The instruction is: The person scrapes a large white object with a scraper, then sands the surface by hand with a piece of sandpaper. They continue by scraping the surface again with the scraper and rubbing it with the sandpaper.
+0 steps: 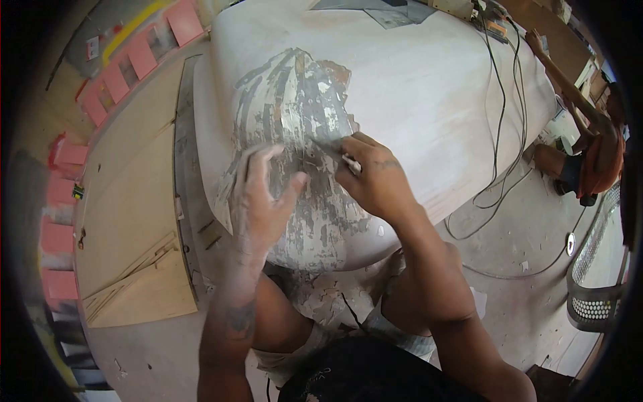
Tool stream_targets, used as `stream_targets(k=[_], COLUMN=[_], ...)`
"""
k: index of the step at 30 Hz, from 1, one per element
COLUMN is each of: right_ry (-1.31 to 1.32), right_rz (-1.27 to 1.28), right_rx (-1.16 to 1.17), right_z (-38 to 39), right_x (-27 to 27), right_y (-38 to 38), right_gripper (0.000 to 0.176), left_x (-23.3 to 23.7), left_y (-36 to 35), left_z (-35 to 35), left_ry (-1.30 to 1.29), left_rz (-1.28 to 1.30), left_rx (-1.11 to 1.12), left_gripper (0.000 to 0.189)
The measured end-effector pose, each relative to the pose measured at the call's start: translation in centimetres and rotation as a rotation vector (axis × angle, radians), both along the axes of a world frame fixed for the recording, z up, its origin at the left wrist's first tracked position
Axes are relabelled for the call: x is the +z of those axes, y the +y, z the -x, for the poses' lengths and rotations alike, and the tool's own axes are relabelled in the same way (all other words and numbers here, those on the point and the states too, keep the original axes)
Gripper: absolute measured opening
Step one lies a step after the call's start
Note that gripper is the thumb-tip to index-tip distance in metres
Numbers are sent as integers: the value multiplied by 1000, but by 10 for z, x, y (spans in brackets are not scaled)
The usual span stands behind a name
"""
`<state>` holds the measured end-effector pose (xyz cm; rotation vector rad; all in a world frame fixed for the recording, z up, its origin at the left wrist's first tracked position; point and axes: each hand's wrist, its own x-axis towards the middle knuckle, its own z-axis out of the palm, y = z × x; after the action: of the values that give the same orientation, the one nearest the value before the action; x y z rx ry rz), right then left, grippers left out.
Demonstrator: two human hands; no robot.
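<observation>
A large rounded white panel [415, 120] fills the middle of the head view. Down its near part runs a patch of flaking coating [295, 100], streaked grey and cream, with a brownish broken edge on the right. My right hand [375, 171] is closed around a small tool with a thin dark blade [323, 143] and a pale end showing at the fist. The blade points left over the patch; its exact kind is hard to make out. Opposite it, my left hand [261, 194] is open, thumb and fingers apart, over the patch's left side.
An orange power sander [494, 28] with dark cables [499, 114] lies on the panel's far right. Another person [599, 147] crouches at the right. A plywood sheet [134, 201] stands left, beside pink pieces [61, 238]. Flakes litter the floor; a perforated metal frame [596, 309] is at right.
</observation>
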<state>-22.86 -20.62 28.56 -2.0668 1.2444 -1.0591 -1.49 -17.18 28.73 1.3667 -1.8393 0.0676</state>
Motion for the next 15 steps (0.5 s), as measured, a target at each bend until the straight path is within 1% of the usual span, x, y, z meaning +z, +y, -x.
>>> stream_targets(k=[2,4,6,7,8,9,11,12,14,15], right_ry=[145,332,112,3,-241,-358,-96,-89,-74,6], right_rz=[101,182,130,103,34,6,-52,-32,3,31], right_rx=[78,129,166,182,216,250,222,204,171,87], right_z=[2,-1,7,14,19,21,20,17,2,-5], right_x=[6,19,46,57,54,62,77,77,66,67], right_y=[-1,-2,-13,-23,-42,-57,-81,-96,-127,-135], right_gripper=[21,21,20,19,14,14,21,23,28,29], left_x=[29,43,52,63,77,87,85,83,87,88], left_y=[-7,-17,-36,-42,-47,-54,-83,-99,-128,-143], left_z=[14,13,2,0,0,-1,-7,-9,-8,-7], left_ry=[-316,-509,-577,-376,-172,35,143,198,179,171], left_rz=[108,32,-217,-317,-413,-507,-421,-379,-346,-332], left_rx=[-137,-204,-217,-211,-207,-203,-175,-162,-109,-80], left_gripper=[37,35,35,35,36,37,43,45,49,51])
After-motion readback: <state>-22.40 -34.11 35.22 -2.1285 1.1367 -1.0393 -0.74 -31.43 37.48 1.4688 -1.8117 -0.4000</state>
